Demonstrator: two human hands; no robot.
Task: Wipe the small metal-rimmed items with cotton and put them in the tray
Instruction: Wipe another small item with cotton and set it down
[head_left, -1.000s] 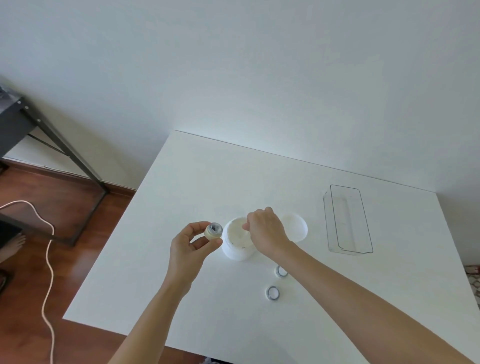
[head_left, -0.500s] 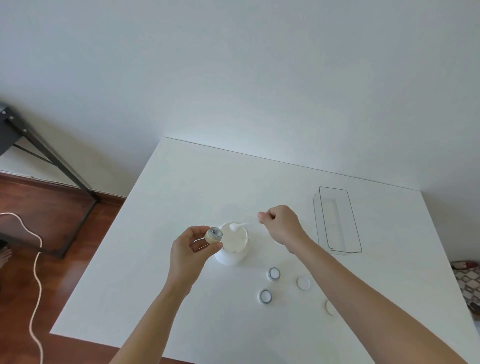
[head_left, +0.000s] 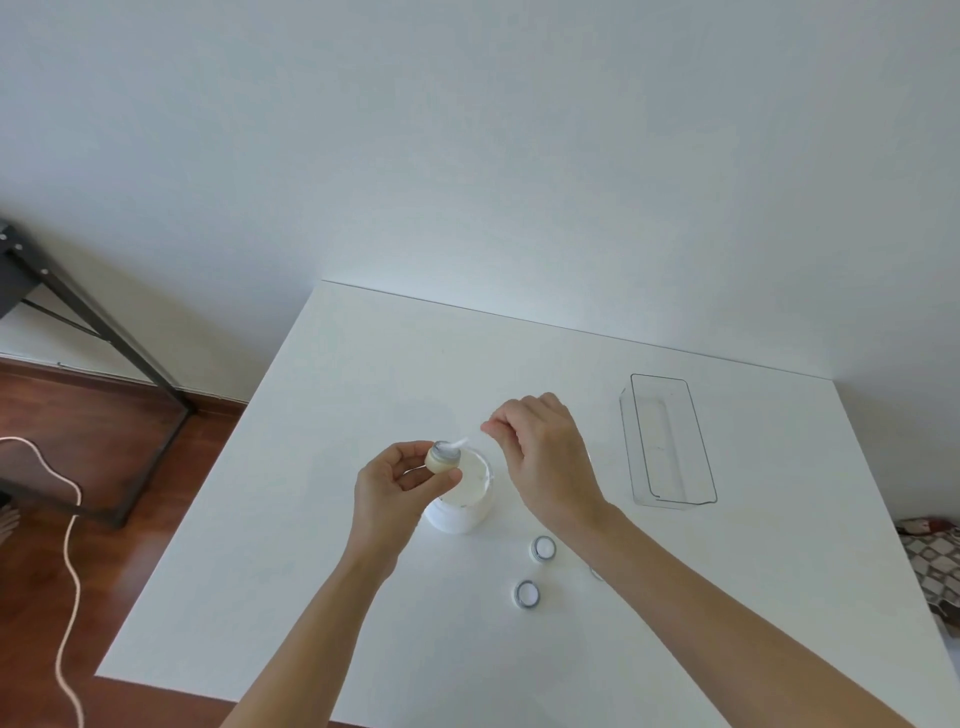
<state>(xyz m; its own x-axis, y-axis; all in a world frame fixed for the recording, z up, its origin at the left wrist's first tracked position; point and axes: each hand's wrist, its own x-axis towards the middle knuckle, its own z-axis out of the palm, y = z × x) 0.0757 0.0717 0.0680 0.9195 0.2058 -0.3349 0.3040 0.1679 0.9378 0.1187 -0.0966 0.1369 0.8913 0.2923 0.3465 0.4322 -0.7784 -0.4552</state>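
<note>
My left hand (head_left: 397, 480) pinches a small cream-coloured item with a metal rim (head_left: 443, 457), held above the white table (head_left: 363, 374). My right hand (head_left: 543, 447) pinches a cotton swab (head_left: 460, 443) whose white tip touches the item's metal top. Right behind and below the item stands an open white jar (head_left: 462, 499). Two more small metal-rimmed items (head_left: 543, 548) (head_left: 527, 593) lie on the table near my right forearm. The clear plastic tray (head_left: 670, 441) sits to the right with nothing visible inside.
A small white thing (head_left: 596, 573) peeks out beside my right forearm. To the left are a dark metal frame (head_left: 104, 332), wooden floor and a pale cable (head_left: 67, 545). The wall runs right behind the table's far edge.
My right hand left the jar holding a cotton swab and brought its tip onto the item in my left hand. The left hand kept its hold on the item.
</note>
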